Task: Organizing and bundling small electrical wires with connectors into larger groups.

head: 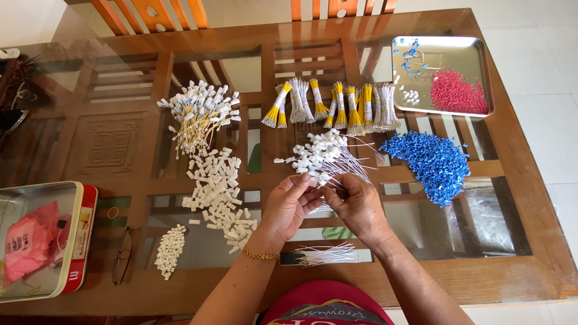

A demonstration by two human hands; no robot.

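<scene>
White thin wires with small white plastic end-caps [322, 157] fan out on glass tabletop [518, 241], just ahead of both hands. Left hand [288, 207] and right hand [356, 204] pinch together on one wire's end. Judgement: keep fingertips close to tip, wire straight, rest of fan undisturbed. Loose white caps [218, 189] lie left.

Bare-armed, no sleeves reaching the wrists; a gold chain bracelet [260, 255] circles the left wrist; just below the bracelet, a red printed shirt [325, 304] shows.
</scene>
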